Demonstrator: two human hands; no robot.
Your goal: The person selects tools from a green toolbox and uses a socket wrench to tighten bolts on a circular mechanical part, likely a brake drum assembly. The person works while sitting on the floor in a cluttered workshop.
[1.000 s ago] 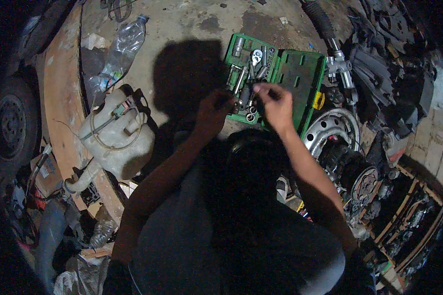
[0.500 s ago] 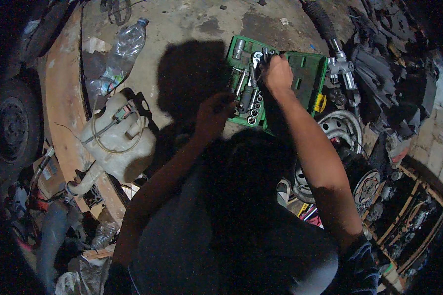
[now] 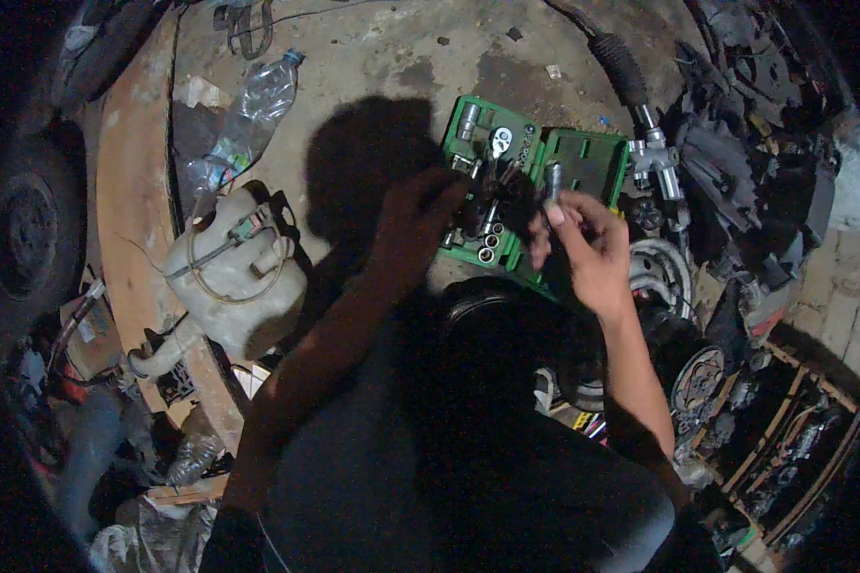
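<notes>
Head: my right hand (image 3: 592, 244) is pinching a silver metal cylinder (image 3: 555, 179), pointing away; whether my left hand (image 3: 419, 214) is gripping, I cannot tell.

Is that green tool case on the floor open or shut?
The green case is open: its lid lies folded back to the right, baring the ratchet and sockets inside.

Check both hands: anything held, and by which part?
Right hand: slim metal piece, gripped near its lower end as pictured, upper end clear. Left hand: in shadow by the green case, can't tell.
</notes>
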